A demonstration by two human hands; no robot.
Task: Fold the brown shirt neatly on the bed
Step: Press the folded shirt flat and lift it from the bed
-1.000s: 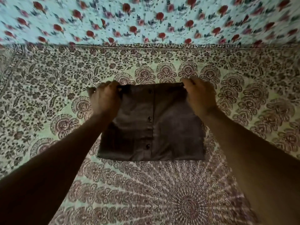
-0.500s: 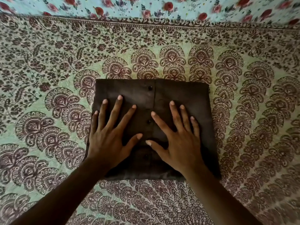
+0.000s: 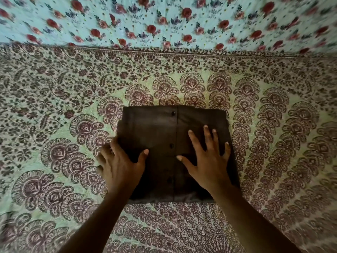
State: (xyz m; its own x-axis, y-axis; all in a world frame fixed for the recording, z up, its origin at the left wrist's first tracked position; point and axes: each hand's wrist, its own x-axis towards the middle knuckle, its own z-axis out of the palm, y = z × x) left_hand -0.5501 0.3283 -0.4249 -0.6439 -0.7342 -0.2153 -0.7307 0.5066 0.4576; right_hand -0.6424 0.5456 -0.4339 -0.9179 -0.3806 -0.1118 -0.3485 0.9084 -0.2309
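Dim, soft light all over, brightest in the middle of the bed cover (image 3: pixel 182 83). Dark near the bottom, forearms almost black. Faint shadow under the hands on the brown shirt (image 3: pixel 155 125). Blurry flower cloth (image 3: pixel 164 21) at top. Bent, stretched edges from the wide lens. No glare.

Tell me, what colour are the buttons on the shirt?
Black, on the brown shirt; the top button shows clearest in the head view.

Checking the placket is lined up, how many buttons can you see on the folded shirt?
3 clear: one button near the top edge, one mid-placket between the hands, one lower down. The brown shirt is dark; others may be hidden.
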